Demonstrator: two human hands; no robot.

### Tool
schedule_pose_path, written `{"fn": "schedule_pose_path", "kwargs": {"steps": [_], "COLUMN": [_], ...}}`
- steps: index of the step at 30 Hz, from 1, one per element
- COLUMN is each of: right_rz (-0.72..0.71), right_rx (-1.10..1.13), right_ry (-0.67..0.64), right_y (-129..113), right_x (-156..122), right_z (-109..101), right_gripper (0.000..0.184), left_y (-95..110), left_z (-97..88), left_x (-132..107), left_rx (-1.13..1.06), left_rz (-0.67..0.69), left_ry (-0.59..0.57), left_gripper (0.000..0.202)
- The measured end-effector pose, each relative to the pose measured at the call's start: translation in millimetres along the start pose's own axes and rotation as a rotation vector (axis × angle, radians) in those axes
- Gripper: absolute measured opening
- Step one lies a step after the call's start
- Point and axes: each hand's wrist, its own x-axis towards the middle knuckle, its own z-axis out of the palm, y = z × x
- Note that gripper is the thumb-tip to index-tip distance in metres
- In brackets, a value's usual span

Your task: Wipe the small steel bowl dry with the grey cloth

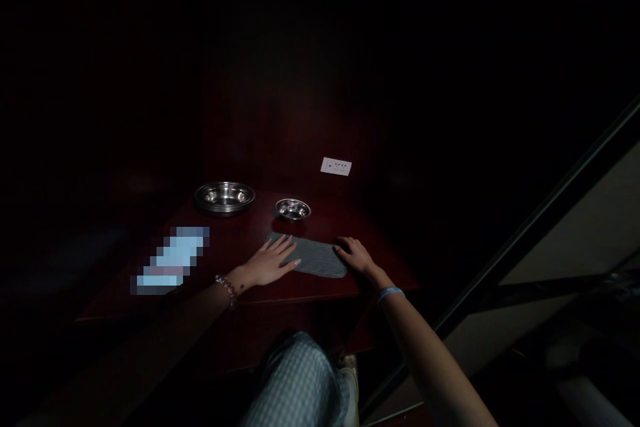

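A folded grey cloth (317, 258) lies flat on the dark red tabletop (235, 235). Spread over its left end is my left hand (273, 261), palm down with the fingers apart. My right hand (356, 255) rests at the cloth's right edge, its fingers bent slightly and the thumb touching or near the fabric; nothing shows in its grasp. Just beyond the cloth stands a small steel bowl (293, 211). Farther left sit wider steel dishes (225, 199), which look stacked.
A blurred-out bright blue rectangle (175, 257) lies at the table's left. A white socket plate (336, 166) is on the back wall. My knee in checked cloth (300, 380) is below the front edge. A dark slanting frame (540, 220) runs along the right.
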Motion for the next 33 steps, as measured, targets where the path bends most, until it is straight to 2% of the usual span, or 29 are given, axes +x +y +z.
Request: {"fn": "schedule_pose_path", "kwargs": {"steps": [3, 7, 9, 11, 15, 19, 22, 25, 28, 33], "right_rz": [0.014, 0.085, 0.133, 0.153, 0.165, 0.175, 0.194, 0.201, 0.262, 0.359], "right_rx": [-0.062, 0.010, 0.128, 0.336, 0.759, 0.925, 1.023, 1.126, 1.180, 1.214], "right_ry": [-0.023, 0.007, 0.026, -0.005, -0.120, -0.095, -0.067, -0.039, -0.091, -0.142], "right_y": [11, 15, 14, 13, 5, -16, -38, -63, -89, -122], "right_x": [-10, -12, -11, -10, -8, -3, 6, 18, 30, 46], "right_z": [-6, -7, -9, -12, -23, -37, -40, -31, -12, 24], "right_gripper": [0.043, 0.028, 0.017, 0.014, 0.025, 0.029, 0.025, 0.018, 0.015, 0.014], "left_y": [-7, -6, -6, -7, -1, 10, 16, 12, -3, -33], "left_z": [9.0, 20.8, 23.8, 25.4, 27.5, 31.0, 30.9, 23.3, 10.5, -2.4], "left_x": [3, 7, 8, 7, 6, 9, 15, 21, 24, 25], "left_rx": [0.016, 0.020, 0.013, 0.010, 0.017, 0.000, -0.042, -0.066, -0.149, -0.592], "left_rz": [-0.019, -0.012, 0.004, 0.019, 0.030, 0.065, 0.066, 0.006, -0.129, -0.297], "left_ry": [-0.006, 0.001, 0.014, 0.028, 0.051, 0.065, 0.115, 0.173, 0.182, 0.183], "left_gripper": [0.071, 0.073, 0.072, 0.072, 0.072, 0.071, 0.070, 0.060, 0.057, 0.054]}}
